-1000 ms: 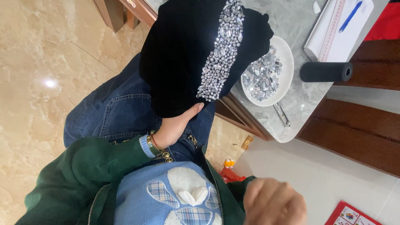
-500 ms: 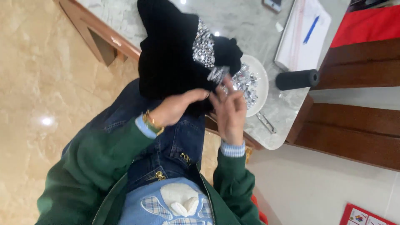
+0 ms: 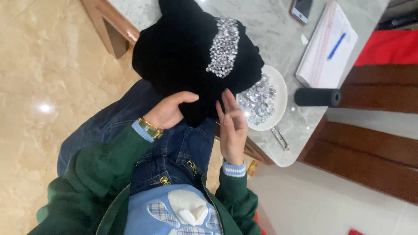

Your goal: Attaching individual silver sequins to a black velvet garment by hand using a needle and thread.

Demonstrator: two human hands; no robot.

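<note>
My left hand (image 3: 167,111), with a gold watch at the wrist, is shut on the lower edge of a black garment (image 3: 180,56) that hangs from the marble table (image 3: 270,24) over my lap. A band of silver rhinestones (image 3: 224,45) runs across the cloth. Just to the right, my right hand (image 3: 233,126) is held flat with its fingers stretched out. Its fingertips touch the garment's edge, and I see nothing held in it. Beside that hand stands a white plate (image 3: 281,87) heaped with loose rhinestones (image 3: 257,102).
On the table lie a phone (image 3: 301,9), a white pad (image 3: 324,52) with a blue pen (image 3: 336,45), a black roll (image 3: 317,96) and a metal tool (image 3: 281,138) near the rounded corner. Dark wooden furniture (image 3: 374,148) stands to the right, and beige tiled floor (image 3: 48,87) lies to the left.
My right hand rose from my lap to the garment beside the plate and now lies flat at its edge. The garment turned, so the rhinestone band faces up. The left hand kept its hold.
</note>
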